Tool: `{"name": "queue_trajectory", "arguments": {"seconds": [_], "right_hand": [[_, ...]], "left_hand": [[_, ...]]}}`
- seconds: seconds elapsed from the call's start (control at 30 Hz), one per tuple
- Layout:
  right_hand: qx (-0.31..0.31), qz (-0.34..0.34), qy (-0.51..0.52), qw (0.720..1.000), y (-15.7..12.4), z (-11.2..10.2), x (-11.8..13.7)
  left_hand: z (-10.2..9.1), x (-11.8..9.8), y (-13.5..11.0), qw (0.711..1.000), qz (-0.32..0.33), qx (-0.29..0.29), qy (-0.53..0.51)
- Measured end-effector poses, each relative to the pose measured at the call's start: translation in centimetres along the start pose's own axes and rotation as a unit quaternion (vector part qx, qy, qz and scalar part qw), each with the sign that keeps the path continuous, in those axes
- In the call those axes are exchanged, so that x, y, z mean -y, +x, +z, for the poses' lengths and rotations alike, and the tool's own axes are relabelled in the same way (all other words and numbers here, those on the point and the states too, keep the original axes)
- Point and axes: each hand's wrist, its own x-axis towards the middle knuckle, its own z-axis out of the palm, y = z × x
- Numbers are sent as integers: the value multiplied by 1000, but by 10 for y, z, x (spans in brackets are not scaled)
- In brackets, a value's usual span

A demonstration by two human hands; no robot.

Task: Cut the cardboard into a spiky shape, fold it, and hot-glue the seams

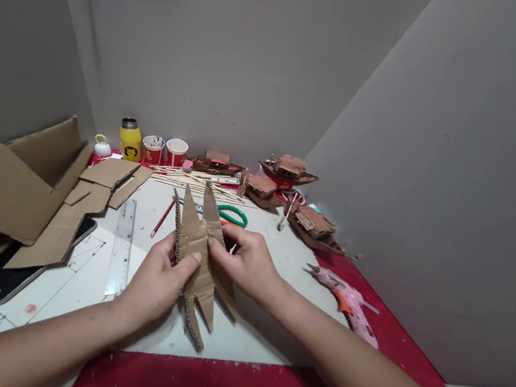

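Between both hands is a brown cardboard cutout [200, 281], made of long pointed strips that fold along their length and show corrugated edges. My left hand [165, 273] grips its left side, thumb pressed on the middle panel. My right hand [242, 255] pinches the right strip near its middle, with some fingers hidden behind the cardboard. Just beyond the cutout lie green-handled scissors [232, 215], partly covered by it. A red pencil [163, 218] and a clear ruler [121, 248] rest on the white sheet to the left.
Several small model boats [315, 224] stand at the back right, near wooden sticks [202, 182]. A pink glue gun [351, 303] lies right. Paper cups [176, 152] and a yellow bottle [130, 140] stand behind. Cardboard pieces [47, 237], a phone [10, 277] and a cardboard box [4, 190] occupy the left.
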Motion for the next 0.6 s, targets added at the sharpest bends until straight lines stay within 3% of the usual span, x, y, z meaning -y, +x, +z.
{"name": "queue_trajectory", "arguments": {"seconds": [0.27,0.43,0.6], "right_hand": [[-16,-35,-169,985,-7,14,2],[47,19,-45,998,-5,4,4],[101,88,32,990,-12,-9,3]], "left_hand": [[10,-3,-8,998,36,6,50],[4,-8,-1,1000,-14,-7,7],[2,-6,2,998,-33,-12,-48]]}}
